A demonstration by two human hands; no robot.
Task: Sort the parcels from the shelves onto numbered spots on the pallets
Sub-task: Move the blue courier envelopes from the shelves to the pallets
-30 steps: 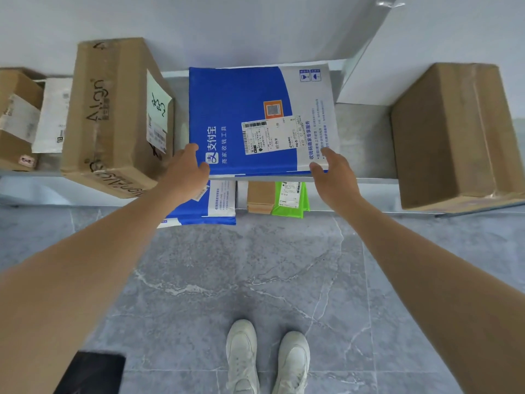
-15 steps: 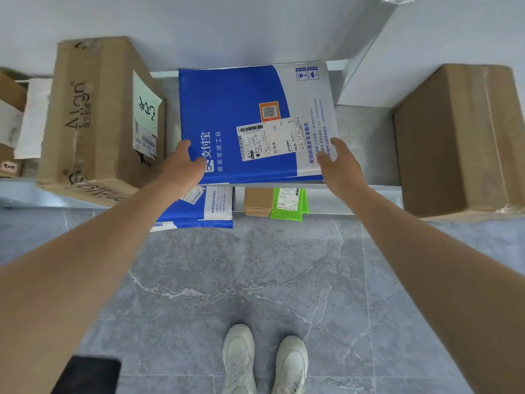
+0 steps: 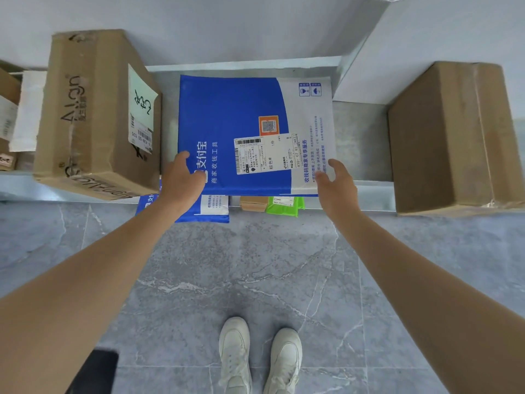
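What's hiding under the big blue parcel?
The big blue parcel lies on the grey shelf. Lower down, another blue parcel, a small brown box and a green packet peek out; their back parts are covered, so anything more there is hidden.

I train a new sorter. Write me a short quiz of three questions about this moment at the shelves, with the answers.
1. True or false: the left hand and right hand both grip the blue-and-white parcel at its near corners.
2. The soft parcel beside the small brown box on the lower shelf is: A red, B green, C black.
3. Fill in: the tall carton left of the gripped parcel bears the printed word ____.
Key: 1 true; 2 B; 3 Align.
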